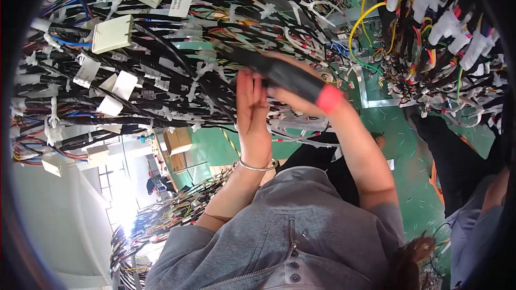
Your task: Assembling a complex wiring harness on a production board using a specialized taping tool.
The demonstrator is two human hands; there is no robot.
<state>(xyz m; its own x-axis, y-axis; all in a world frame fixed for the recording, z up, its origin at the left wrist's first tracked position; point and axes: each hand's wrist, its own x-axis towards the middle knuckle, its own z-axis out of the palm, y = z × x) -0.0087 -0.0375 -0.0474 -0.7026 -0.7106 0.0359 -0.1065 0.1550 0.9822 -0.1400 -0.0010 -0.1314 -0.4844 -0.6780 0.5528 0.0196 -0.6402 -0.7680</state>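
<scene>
My right hand (293,103) is wrapped round a black hand tool (295,79) with a red butt end. The tool's narrow front points left into the wire bundles, and motion blurs it, so its exact kind is unclear. Just below the tool, my left hand (251,104) is raised with its fingers stretched up against a thick black wire harness (215,92). No held thing shows in it, though its fingertips partly merge with the dark wires. White cable ties and paper tags are fixed along the harness, and cream plastic connectors (113,34) hang at its left.
More wire bundles with white-wrapped ends (430,5) hang at the right. Another harness pile (172,209) is at lower left, near a cardboard box (177,140). A co-worker in dark trousers (457,145) is at the right. Wire scraps litter the green floor (411,182).
</scene>
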